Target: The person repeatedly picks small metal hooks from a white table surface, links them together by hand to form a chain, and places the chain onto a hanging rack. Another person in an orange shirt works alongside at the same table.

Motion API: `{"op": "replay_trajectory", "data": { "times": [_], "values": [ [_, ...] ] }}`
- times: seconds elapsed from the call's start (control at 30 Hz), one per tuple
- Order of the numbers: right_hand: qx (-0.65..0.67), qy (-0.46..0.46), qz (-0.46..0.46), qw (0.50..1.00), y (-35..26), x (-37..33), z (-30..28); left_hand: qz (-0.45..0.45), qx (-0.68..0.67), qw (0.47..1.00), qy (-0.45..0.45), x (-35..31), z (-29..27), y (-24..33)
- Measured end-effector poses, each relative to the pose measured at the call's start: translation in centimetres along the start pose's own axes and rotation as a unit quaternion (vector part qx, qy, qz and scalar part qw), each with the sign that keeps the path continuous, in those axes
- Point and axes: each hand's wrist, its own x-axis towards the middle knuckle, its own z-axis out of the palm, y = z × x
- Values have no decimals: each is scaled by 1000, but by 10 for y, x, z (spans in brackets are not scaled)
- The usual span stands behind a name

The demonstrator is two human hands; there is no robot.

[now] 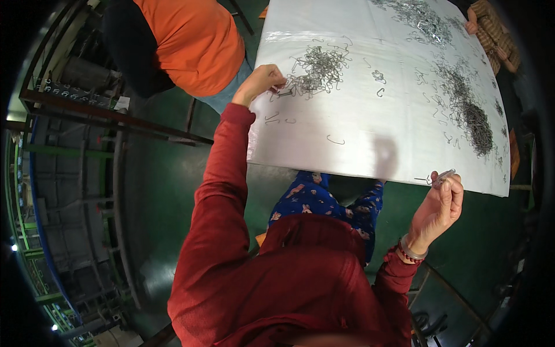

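far left: a dark metal rack (87,110) stands on the green floor (156,191), well apart from the desk. beside it, a person in an orange top (196,40) sits at the desk's upper left corner.

left hand (260,81): reaches forward over the left edge of the desk (347,156), which is covered with a white sheet. the fingers are curled with the tips at the near edge of a loose pile of bent wire clips (318,69); the grip is closed in a pinch at that pile, though what exactly sits between the fingertips is too small to tell. a few single clips (335,140) lie scattered on the sheet below and to the right of the hand.

centre: the person's red sleeves and blue patterned trousers (324,202) show below the desk edge.

right hand (439,205): raised at the near right edge of the desk, grip clenched on a small bunch of wire clips (442,176) held between thumb and fingertips. a bracelet sits on the wrist.

right: a dense dark heap of clips (474,121) lies on the sheet, another heap (425,23) at the far edge, near another person's hand (473,23) in a plaid sleeve.
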Motion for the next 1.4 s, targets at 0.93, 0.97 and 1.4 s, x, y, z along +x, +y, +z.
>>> {"op": "replay_trajectory", "data": {
  "times": [0.93,0.97,1.4],
  "values": [
    [-26,-27,12,999,2,7,-12,58,369,914,159,19,-3,-32],
    [-23,-26,10,999,2,7,-13,54,374,916,136,19,-1,-31],
    [-27,-23,12,999,3,5,-24,108,404,906,69,-23,5,-27]
  ]
}}
